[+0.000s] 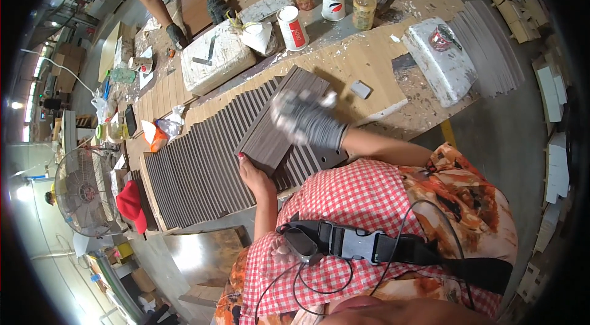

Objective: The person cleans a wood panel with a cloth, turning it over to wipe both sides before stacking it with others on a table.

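A dark grey-brown wood-grain board [270, 134] lies slanted in front of me, over a long row of narrow dark strips [196, 168]. My bare left hand [257, 179] grips its near end, the thumb along the edge and the other fingers mostly hidden. Over the board's right side is my right hand [313, 122], in a grey glove with whitened fingers, smeared by motion. Its fingers look curled in. Something small and white [330, 100] shows beside it, too blurred to name. To its right a small grey block [361, 89] rests on the pale wood sheet [344, 70].
Across the table a co-worker's gloved hands [219, 9] rest near a brown board. Between us stand a white-stained block [218, 61], white cans [292, 29] and bottles [364, 8]. At right are a stained tray [439, 64] and fanned grey strips [488, 48]. A fan [86, 190] stands left.
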### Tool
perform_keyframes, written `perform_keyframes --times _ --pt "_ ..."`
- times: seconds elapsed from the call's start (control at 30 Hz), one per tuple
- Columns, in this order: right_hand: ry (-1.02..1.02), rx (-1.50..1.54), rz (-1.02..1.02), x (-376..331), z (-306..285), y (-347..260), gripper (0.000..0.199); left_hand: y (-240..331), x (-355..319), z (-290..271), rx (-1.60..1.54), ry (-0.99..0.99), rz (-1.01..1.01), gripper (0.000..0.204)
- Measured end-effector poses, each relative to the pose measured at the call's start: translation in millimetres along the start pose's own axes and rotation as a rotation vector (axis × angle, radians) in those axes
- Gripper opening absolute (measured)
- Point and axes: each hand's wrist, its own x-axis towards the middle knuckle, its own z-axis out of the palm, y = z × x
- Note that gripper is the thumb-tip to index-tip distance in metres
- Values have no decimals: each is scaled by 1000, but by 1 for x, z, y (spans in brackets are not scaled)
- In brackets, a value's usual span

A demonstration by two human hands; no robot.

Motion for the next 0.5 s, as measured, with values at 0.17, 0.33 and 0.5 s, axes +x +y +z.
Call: perform_keyframes --times 0.17,0.33,0.5 --pt "614 -1696 -799 -23 70 -95 17 -15 9 -14 114 -48 213 36" --pt "551 -2001 -742 -44 64 -81 34 25 -10 -6 38 -99 -38 37" --pt "221 -2220 -1138 -27 96 -78 38 44 -28 -9 -37 -203 256 31"
